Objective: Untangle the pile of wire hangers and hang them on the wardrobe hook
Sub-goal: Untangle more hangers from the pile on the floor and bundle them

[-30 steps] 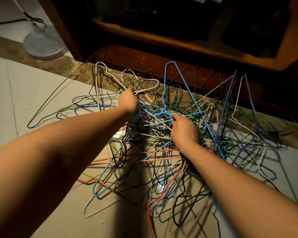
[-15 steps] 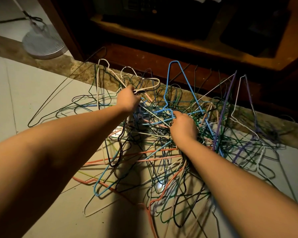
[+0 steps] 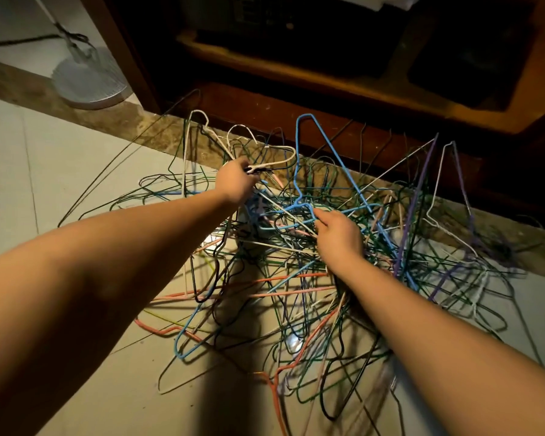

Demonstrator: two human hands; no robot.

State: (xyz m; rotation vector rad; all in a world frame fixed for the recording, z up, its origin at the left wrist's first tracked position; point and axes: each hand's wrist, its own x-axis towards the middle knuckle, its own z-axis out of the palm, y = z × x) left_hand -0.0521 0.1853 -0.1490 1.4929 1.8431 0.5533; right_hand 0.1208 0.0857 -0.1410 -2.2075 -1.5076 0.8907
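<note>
A tangled pile of wire hangers (image 3: 299,269) in many colours lies on the pale tiled floor (image 3: 60,158), up against the dark wooden base of a wardrobe (image 3: 265,105). The left grip (image 3: 236,180) pinches the narrow end of a white hanger (image 3: 291,155) at the pile's far edge. The right grip (image 3: 339,236) is curled round wires near the middle, at the foot of a blue hanger (image 3: 336,152) that stands up above the rest. A round fan base (image 3: 88,83) sits on the floor at far left.
</note>
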